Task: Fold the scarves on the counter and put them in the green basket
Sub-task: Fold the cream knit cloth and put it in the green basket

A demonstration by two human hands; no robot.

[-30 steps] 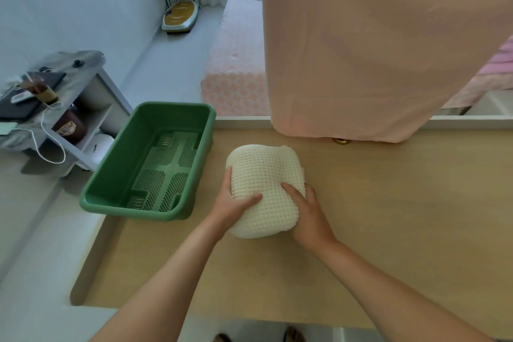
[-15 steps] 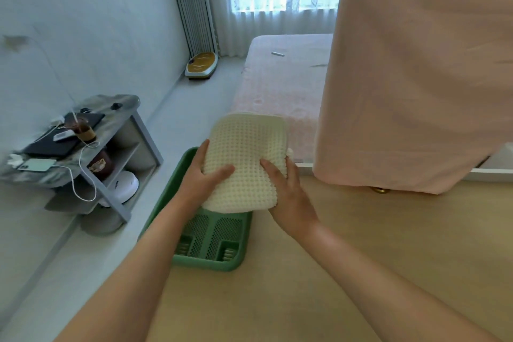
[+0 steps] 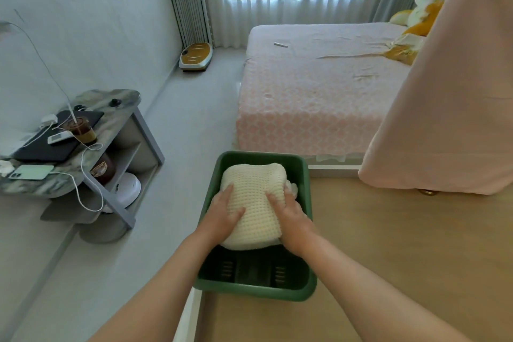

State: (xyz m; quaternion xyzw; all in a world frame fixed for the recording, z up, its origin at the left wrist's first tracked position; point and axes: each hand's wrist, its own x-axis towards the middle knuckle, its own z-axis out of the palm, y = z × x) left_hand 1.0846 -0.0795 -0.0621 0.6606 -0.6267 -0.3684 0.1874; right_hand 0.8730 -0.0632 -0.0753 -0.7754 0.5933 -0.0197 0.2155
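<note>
Two hands, the left hand [image 3: 222, 216] and the right hand [image 3: 294, 219] each gripping one side, set the folded cream scarf [image 3: 254, 200] into the far half of the green basket [image 3: 255, 290], having lifted it a second ago off the bench [image 3: 402, 258] beside the basket, so letting go looks the only step left.

The left hand [image 3: 222, 214] and right hand [image 3: 294, 220] hold the scarf [image 3: 254, 197] inside the green basket [image 3: 255, 291].

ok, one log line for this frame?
step: place | cream scarf: folded, in green basket, far half | left hand: holds scarf | right hand: holds scarf
</note>
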